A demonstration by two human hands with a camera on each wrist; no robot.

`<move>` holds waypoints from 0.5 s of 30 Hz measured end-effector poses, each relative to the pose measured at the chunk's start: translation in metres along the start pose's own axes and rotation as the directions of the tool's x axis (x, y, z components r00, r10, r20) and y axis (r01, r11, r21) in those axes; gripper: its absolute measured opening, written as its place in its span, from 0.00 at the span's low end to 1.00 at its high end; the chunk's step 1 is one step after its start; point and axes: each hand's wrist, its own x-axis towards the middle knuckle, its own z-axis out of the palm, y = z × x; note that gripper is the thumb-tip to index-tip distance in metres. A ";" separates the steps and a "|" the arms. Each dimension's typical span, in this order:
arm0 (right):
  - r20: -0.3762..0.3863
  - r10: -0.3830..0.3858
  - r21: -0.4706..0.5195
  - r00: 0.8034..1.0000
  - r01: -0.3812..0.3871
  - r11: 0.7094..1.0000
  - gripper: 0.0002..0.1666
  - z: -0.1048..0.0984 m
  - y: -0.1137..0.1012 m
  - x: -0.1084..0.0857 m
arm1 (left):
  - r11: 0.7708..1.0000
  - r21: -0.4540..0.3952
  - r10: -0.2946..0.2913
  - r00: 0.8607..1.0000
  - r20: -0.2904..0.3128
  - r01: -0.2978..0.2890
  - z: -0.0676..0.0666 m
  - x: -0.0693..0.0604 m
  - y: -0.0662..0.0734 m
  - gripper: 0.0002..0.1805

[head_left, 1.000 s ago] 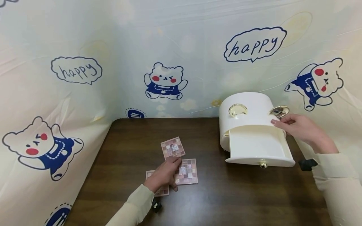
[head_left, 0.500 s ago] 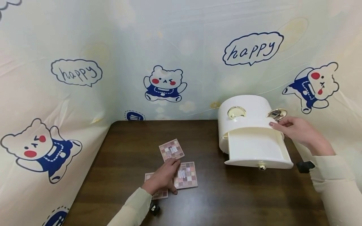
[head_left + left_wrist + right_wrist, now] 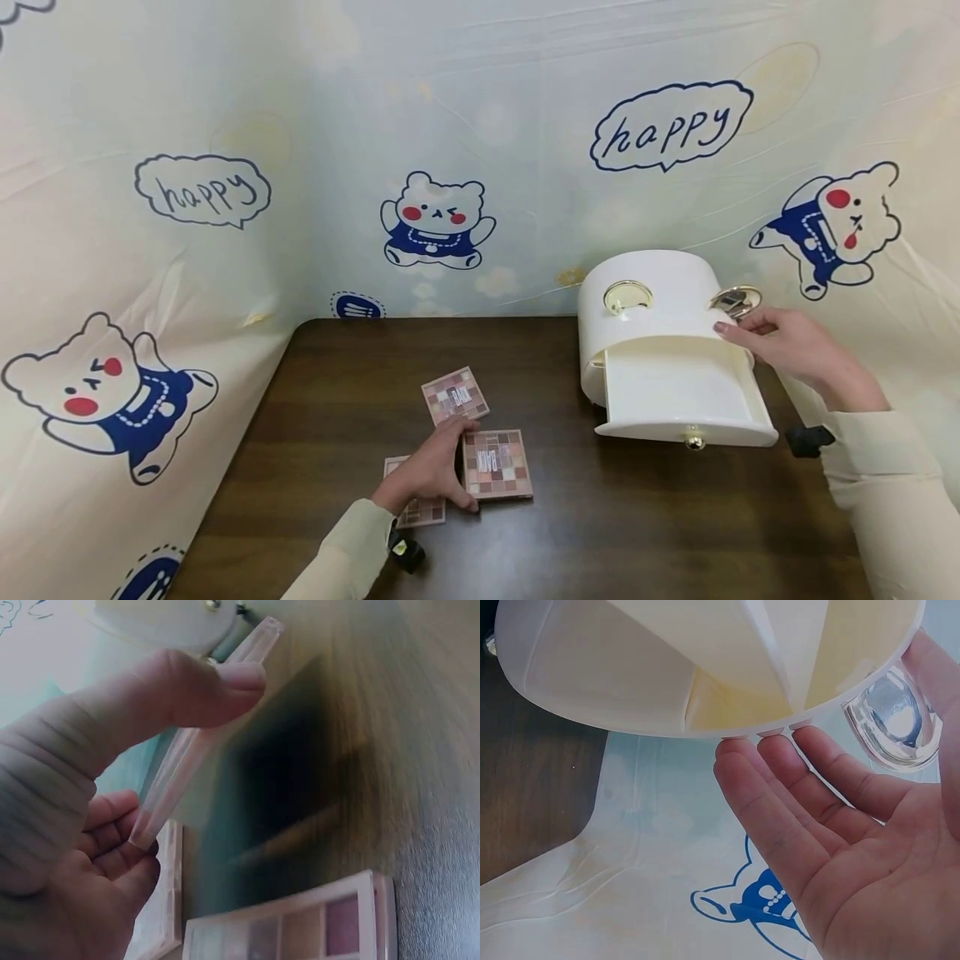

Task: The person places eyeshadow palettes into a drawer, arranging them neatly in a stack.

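My left hand (image 3: 427, 471) pinches a square pink eyeshadow palette (image 3: 498, 467) between thumb and fingers. In the left wrist view that palette (image 3: 180, 776) is edge-on, raised off the table above its dark shadow. Two more palettes lie flat: one eyeshadow palette (image 3: 454, 395) just beyond the hand, another eyeshadow palette (image 3: 422, 513) partly hidden beneath the wrist. At the right, my right hand (image 3: 806, 354) holds the corner of a white drawer box (image 3: 660, 271), thumb at the front, fingertips against the side wall. Its drawer (image 3: 678, 383) is pulled out, with nothing seen inside.
Two round gold-rimmed pieces, a left gold ring (image 3: 628, 297) and a right gold disc (image 3: 738, 302), stick out from the box. A gold knob (image 3: 695, 442) fronts the drawer. The dark wooden table (image 3: 570, 542) ends at a printed cloth backdrop (image 3: 525, 167).
The left hand's palette has moved slightly right and come up off the table, its wrist turning. The right hand and the box look the same apart from a small camera shift.
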 end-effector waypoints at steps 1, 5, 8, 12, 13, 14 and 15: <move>0.000 -0.001 -0.002 1.000 0.001 1.000 0.50 0.000 0.000 0.000 | 1.000 -0.025 -0.013 1.000 -0.011 0.013 0.001 -0.001 0.001 0.63; 0.008 0.005 -0.001 1.000 -0.005 1.000 0.51 0.001 0.000 0.001 | 0.984 -0.174 -0.042 0.998 -0.056 0.032 -0.002 -0.004 0.009 0.65; 0.016 0.010 -0.001 1.000 -0.010 1.000 0.52 0.002 0.000 0.002 | 0.966 -0.258 -0.030 0.996 -0.079 0.009 -0.010 -0.007 0.018 0.65; 0.016 0.007 0.005 1.000 -0.007 1.000 0.51 0.002 0.000 0.002 | 0.949 -0.312 0.019 0.994 -0.111 -0.053 -0.022 -0.007 0.034 0.63; 0.014 0.005 0.005 1.000 -0.005 1.000 0.51 0.002 0.000 0.002 | 0.943 -0.325 0.034 0.992 -0.122 -0.072 -0.024 -0.005 0.038 0.63; 0.014 0.005 0.006 1.000 -0.005 1.000 0.50 0.001 0.000 0.002 | 0.936 -0.340 0.046 0.990 -0.132 -0.089 -0.027 -0.005 0.043 0.63; 0.015 0.004 0.006 1.000 -0.004 1.000 0.50 0.001 0.001 0.001 | 0.930 -0.352 0.056 0.988 -0.144 -0.104 -0.029 -0.004 0.047 0.63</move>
